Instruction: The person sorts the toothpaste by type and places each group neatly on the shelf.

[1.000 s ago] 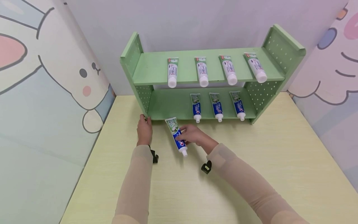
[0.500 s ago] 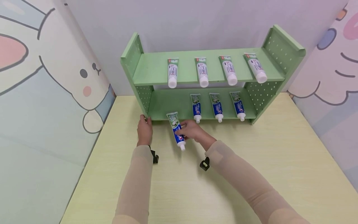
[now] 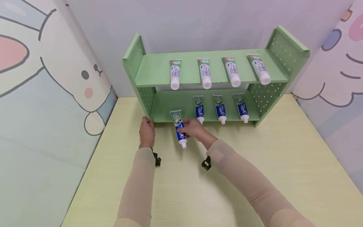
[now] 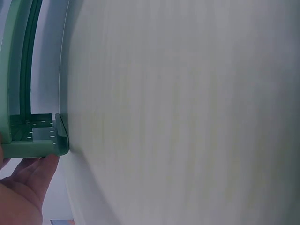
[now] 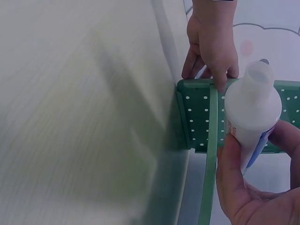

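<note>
A blue, green and white toothpaste tube (image 3: 180,129) is pinched in my right hand (image 3: 195,128), thumb on its front. It tilts with the white cap toward me, and its flat end overlaps the lower shelf's front edge. Seen from the right wrist, the cap (image 5: 253,98) points at the camera between thumb and fingers. My left hand (image 3: 146,134) holds the lower left front corner of the green shelf rack (image 3: 170,104). In the left wrist view, those fingers (image 4: 40,176) lie against the rack's outer side.
Blue toothpaste tubes (image 3: 219,108) lie on the lower shelf, right of the held one. Several white and green tubes (image 3: 205,72) lie spaced along the upper shelf. The rack stands on a pale wooden table (image 3: 198,195) against the wall, between cartoon-printed side walls.
My right hand has moved the tube forward and slightly right, bringing its flat end over the lower shelf's edge. The left hand has stayed at the rack's corner.
</note>
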Available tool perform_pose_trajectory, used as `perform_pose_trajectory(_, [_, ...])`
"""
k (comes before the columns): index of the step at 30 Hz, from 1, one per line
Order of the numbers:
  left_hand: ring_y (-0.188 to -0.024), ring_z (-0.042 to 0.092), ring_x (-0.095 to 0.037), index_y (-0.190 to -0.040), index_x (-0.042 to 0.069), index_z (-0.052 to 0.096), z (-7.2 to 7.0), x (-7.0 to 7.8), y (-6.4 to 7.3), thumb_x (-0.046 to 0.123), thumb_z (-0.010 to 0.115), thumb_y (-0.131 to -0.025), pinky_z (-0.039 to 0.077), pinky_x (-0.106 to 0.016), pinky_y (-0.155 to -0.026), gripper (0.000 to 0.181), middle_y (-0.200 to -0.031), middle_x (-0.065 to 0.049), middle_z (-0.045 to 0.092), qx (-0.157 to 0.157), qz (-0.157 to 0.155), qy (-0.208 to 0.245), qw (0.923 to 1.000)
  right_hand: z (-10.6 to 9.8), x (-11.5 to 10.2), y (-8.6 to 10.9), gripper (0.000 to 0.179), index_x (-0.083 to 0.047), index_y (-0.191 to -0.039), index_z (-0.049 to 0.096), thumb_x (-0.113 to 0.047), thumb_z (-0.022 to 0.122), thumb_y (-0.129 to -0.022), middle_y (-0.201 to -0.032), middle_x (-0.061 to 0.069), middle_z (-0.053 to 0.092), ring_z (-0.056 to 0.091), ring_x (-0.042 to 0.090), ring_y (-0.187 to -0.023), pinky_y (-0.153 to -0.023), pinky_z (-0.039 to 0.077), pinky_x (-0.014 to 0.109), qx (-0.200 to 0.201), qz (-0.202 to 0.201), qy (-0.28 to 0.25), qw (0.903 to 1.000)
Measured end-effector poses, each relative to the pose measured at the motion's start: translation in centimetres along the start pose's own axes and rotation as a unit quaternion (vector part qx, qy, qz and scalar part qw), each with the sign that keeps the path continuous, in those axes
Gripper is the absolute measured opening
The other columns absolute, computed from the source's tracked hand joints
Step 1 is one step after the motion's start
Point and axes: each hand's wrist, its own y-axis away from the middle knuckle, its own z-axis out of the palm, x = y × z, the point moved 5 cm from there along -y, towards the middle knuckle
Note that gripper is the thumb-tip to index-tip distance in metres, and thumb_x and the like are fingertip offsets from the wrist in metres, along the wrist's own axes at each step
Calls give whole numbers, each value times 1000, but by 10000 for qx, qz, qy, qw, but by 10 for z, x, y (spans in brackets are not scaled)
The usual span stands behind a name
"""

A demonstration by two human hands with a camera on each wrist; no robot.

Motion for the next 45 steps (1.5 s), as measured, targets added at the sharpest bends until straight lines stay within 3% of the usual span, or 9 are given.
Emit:
perform_pose_trajectory(24, [-85, 50, -30, -127, 2, 40, -3, 1, 3, 30, 37, -107, 43, -42, -72, 35, -102, -15, 53, -43, -9, 75, 10000, 2, -7, -20, 63, 1, -143, 43, -20, 71, -91, -110, 15, 63, 65, 21, -77, -80, 53, 43, 666, -116, -127, 9976])
perform_pose_trajectory(37, [-84, 50, -29, -127, 3, 40, -2, 1, 2, 31, 38, -107, 43, -43, -71, 34, -102, -14, 54, 6, -32, 83, 10000, -1, -16, -28, 63, 1, -142, 45, -24, 72, -91, -99, 11, 66, 64, 20, -74, -78, 54, 41, 1000, -180, 214, 9946])
perform_pose_trajectory(45, [-84, 51, -29, -126, 3, 41, 0, -1, 1, 30, 39, -107, 44, -42, -71, 33, -103, -13, 55, 30, -10, 71, 10000, -3, -19, -34, 60, 1, -139, 48, -25, 72, -91, -102, 13, 67, 65, 21, -81, -79, 54, 41, 1196, -168, 334, 9921])
